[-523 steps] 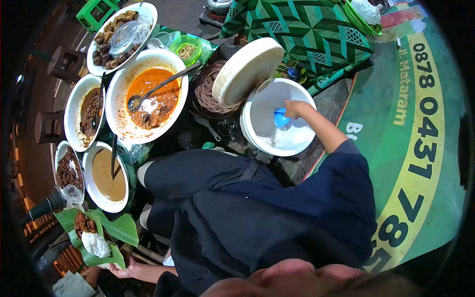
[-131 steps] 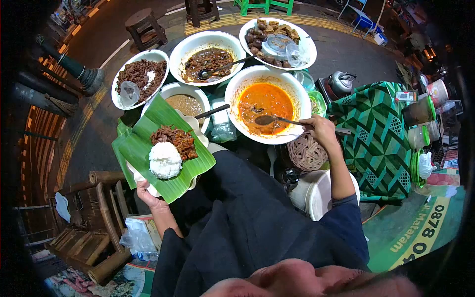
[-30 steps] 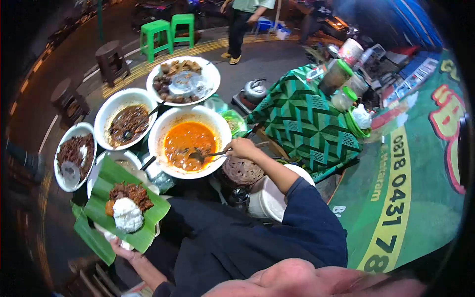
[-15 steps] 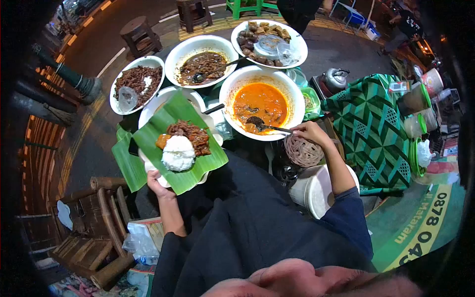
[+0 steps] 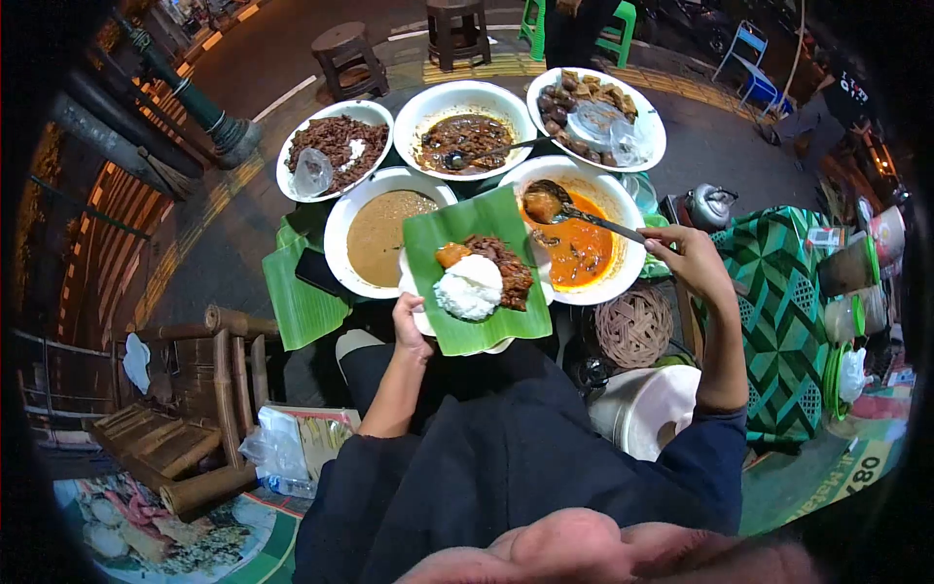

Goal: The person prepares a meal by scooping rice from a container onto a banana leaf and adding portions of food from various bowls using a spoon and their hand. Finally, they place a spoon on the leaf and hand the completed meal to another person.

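Observation:
My left hand grips a pale plate from its left side, fingers partly hidden beneath. A green banana leaf lines it, bearing white rice, dark saucy shreds and an orange-brown chunk. My right hand is closed around the handle of a black ladle. The ladle's bowl, with a brownish chunk in it, is over the left side of a white basin of orange stew. The plate's right edge overlaps that basin in view.
Nearby are basins of tan sauce, dark shreds and brown stew, plus a platter of eggs and tofu-like pieces. A woven basket and white bucket stand right. Another person is at far right.
The plate has moved right toward the orange stew, uncovering the tan sauce. My right hand has raised the ladle, its bowl now higher at the basin's left with a chunk in it. The view has shifted.

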Action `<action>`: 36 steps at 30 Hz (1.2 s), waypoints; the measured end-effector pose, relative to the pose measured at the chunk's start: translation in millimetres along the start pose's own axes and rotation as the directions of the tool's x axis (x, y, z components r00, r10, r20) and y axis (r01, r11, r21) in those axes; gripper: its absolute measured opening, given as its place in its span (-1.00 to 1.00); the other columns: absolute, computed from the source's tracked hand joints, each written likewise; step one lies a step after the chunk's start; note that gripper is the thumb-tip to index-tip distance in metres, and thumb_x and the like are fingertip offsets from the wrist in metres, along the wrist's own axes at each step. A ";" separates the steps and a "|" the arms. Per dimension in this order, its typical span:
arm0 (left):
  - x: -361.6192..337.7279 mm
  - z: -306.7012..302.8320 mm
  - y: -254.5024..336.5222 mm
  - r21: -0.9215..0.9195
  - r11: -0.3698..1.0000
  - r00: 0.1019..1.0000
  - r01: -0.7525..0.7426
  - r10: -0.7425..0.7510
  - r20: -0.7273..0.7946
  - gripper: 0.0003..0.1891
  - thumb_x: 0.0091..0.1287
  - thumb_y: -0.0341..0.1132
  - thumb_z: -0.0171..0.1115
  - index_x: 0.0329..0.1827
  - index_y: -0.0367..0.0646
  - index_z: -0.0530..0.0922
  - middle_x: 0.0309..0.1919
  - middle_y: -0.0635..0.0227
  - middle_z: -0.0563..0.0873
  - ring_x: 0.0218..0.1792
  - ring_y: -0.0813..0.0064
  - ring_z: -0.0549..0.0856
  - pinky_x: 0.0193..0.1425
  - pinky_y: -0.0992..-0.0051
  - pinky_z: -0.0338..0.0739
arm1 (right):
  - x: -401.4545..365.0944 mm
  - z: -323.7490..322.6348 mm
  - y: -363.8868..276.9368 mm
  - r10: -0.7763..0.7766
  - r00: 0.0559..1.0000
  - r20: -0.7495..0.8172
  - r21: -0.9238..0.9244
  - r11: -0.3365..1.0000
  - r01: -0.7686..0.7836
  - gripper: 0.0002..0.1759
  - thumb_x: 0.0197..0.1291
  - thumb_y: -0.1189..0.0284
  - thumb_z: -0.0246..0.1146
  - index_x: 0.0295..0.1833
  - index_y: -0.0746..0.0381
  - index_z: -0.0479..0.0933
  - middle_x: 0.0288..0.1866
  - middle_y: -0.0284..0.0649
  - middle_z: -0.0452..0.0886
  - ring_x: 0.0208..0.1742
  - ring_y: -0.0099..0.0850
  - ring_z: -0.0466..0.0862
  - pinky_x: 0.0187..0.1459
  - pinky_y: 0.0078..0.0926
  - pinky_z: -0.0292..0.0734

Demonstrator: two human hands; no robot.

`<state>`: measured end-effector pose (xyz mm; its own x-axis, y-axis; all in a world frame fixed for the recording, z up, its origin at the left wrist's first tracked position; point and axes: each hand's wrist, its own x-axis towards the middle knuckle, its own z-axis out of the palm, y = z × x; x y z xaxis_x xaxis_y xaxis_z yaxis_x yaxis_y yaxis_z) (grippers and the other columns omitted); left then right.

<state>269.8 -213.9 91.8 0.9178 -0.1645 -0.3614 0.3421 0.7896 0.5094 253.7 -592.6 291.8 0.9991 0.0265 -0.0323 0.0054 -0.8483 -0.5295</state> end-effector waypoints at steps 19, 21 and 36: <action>13.5 31.7 -12.0 0.043 0.994 0.995 0.096 -0.095 -0.016 -0.62 0.01 -0.26 -0.02 -0.10 -0.23 0.43 -0.29 0.26 0.59 -0.26 0.34 0.62 -0.09 0.36 0.53 | -10.0 91.9 -26.6 -0.527 0.815 -0.240 -0.326 0.835 0.444 -0.68 -0.01 0.38 0.23 -0.06 -0.04 0.55 -0.43 -0.30 0.49 -0.43 -0.38 0.53 -0.45 -0.43 0.39; 11.6 31.6 -13.4 0.059 0.997 0.998 0.052 -0.050 -0.033 -0.58 0.00 -0.25 -0.01 -0.05 -0.22 0.41 -0.24 0.26 0.59 -0.23 0.32 0.61 -0.06 0.36 0.52 | -14.1 79.1 -30.1 -0.381 0.880 -0.284 -0.183 0.922 0.340 -0.67 0.01 0.39 0.24 -0.03 -0.03 0.54 -0.46 -0.27 0.49 -0.44 -0.34 0.54 -0.41 -0.42 0.41; 16.6 1.0 12.2 -0.038 0.982 0.980 -0.182 0.179 -0.086 -0.52 -0.02 -0.23 -0.02 0.02 -0.18 0.39 -0.14 0.29 0.57 -0.13 0.29 0.58 0.01 0.32 0.47 | 60.1 156.6 119.1 0.315 0.898 -0.306 -0.291 0.867 -0.403 -0.72 0.13 0.24 0.09 -0.07 0.07 0.52 -0.26 -0.09 0.56 -0.21 -0.14 0.59 -0.20 -0.18 0.47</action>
<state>289.4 -207.6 92.8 0.9434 0.0306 -0.3301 0.1611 0.8280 0.5371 307.9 -609.2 94.1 0.9121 -0.4051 0.0632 -0.3862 -0.9006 -0.1994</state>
